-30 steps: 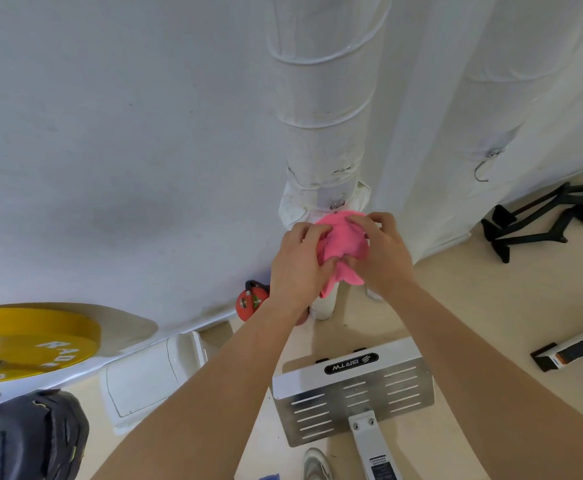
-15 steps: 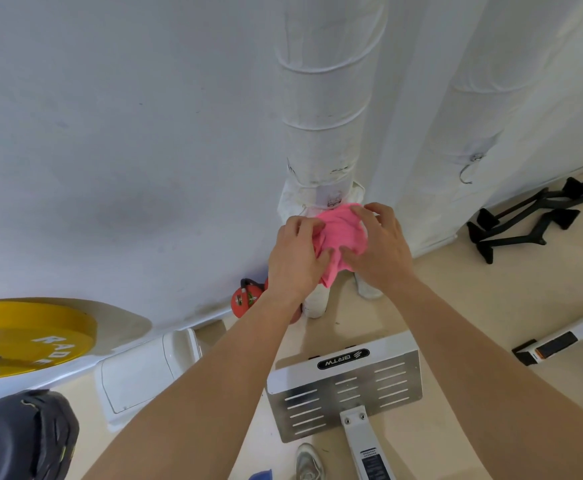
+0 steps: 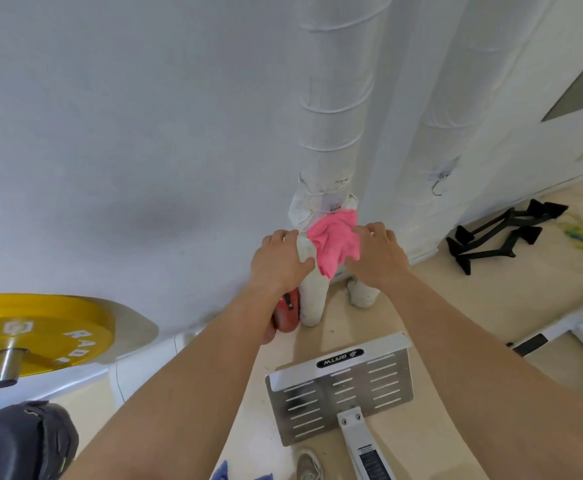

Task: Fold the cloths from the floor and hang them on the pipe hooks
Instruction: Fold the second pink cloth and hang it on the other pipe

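The pink cloth (image 3: 335,242) hangs on the hook (image 3: 334,208) at the lower wrapping edge of the left pipe (image 3: 331,133), and our left hand (image 3: 279,263) and right hand (image 3: 376,256) flank it, fingers loose and apart, probably to check that it holds.

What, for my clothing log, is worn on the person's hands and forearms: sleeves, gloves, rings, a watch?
Nothing shows. The left hand and right hand have no gloves, rings or watch. The left forearm and right forearm are bare, with no sleeve up to the picture's edge.

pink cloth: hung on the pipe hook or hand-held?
Hung: pink cloth drapes bunched from the hook on the pipe. Left hand and right hand flank it; grip cannot tell.
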A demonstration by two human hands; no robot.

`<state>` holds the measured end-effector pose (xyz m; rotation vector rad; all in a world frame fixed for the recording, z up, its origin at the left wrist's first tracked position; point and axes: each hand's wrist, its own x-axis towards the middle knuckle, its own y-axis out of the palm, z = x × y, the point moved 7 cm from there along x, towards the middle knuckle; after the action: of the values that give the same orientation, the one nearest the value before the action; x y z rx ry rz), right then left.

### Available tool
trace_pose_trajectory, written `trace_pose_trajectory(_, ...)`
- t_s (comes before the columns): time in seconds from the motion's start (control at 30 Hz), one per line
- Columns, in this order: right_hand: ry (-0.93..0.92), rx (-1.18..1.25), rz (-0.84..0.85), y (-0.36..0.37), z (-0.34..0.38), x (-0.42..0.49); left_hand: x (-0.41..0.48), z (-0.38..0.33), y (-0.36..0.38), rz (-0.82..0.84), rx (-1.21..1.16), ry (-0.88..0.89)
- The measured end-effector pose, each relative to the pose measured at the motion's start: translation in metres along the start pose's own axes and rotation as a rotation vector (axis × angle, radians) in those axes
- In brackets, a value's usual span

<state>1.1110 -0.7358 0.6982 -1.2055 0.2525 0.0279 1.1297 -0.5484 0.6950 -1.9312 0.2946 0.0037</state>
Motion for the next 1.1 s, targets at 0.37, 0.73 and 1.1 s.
trace_pose_trajectory(0.37,0.039,-0.117,0.004,0.005,0.088,-0.172,-0.165,0.048,-0.056,0.049,0.158,0.090)
trace_pose_trajectory(0.73,0.022,-0.165,-0.021,0.051,0.222,-0.416,-0.404,0.139,-0.103,0.050,0.185,0.207)
trace_pose_trajectory(1.1,-0.004,-0.149,0.038,0.108,0.265,-0.501,-0.504,0.206,-0.096,0.064,0.152,0.152)
